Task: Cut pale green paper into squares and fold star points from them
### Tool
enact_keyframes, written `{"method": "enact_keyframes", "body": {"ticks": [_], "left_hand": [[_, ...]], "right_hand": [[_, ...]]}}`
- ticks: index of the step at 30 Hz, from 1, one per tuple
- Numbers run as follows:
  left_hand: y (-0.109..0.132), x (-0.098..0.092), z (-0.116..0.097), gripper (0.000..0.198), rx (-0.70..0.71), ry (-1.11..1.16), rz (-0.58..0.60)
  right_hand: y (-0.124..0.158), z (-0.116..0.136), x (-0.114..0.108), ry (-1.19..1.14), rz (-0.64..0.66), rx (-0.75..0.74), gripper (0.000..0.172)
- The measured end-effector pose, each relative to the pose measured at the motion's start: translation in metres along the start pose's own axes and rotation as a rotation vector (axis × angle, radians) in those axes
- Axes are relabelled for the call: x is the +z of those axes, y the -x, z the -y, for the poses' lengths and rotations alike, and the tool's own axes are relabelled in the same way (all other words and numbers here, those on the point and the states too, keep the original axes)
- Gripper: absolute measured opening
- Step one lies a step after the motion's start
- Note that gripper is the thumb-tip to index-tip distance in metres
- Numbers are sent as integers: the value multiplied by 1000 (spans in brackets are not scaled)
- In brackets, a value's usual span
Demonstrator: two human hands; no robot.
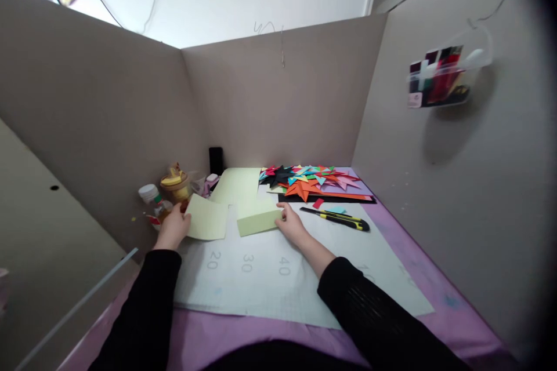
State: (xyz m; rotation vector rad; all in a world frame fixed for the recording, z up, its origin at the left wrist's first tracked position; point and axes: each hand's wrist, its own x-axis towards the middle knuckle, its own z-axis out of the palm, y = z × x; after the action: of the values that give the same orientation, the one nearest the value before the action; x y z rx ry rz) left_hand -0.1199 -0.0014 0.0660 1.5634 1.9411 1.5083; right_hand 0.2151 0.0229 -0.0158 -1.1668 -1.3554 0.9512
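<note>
Head view: left hand pinches pale sheet, partly hiding bottle; right hand pinches strip.

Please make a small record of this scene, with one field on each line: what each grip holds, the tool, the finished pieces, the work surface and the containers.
Left grip: pale yellow-green paper sheet, held by its left side
Right grip: light green paper strip, held at its right end
Tool: yellow-and-black utility knife, lying right of the strip
Finished pieces: pile of multicoloured paper stars, at the back
Work surface: white sheet printed 20, 30, 40, over purple cloth
Containers: white-capped bottle and yellow-lidded cup, at the left
</note>
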Motion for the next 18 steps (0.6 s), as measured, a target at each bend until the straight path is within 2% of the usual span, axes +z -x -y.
{"method": "enact_keyframes", "body": {"ticks": [2,3,4,5,7,9,11,13,15,18], "left_hand": [[17,15,-18,42,139,-162,14],[29,25,-27,42,193,-161,54],[42,36,-36,42,191,-135,137],[56,48,-44,43,127,-97,257],[79,70,-55,51,-92,48,634],[93,89,-58,56,-293,241,782],[97,103,-55,53,-409,411,797],[96,112,-51,45,-438,536,746],[94,116,-47,37,-377,584,644],[93,114,-45,34,-222,568,496]], "right_hand": [[-1,-2,-11,-37,-21,5,43],[-2,-4,-16,-69,-29,9,42],[-3,-5,-19,-106,-36,16,41],[-3,-6,-21,-143,-44,26,41],[-4,-6,-21,-209,-54,49,40],[-4,-3,-19,-257,-54,72,39],[-2,1,-18,-303,-33,80,39],[0,6,-16,-337,3,70,40],[2,10,-13,-341,-7,46,40],[4,14,-9,-366,-124,79,43]]}}
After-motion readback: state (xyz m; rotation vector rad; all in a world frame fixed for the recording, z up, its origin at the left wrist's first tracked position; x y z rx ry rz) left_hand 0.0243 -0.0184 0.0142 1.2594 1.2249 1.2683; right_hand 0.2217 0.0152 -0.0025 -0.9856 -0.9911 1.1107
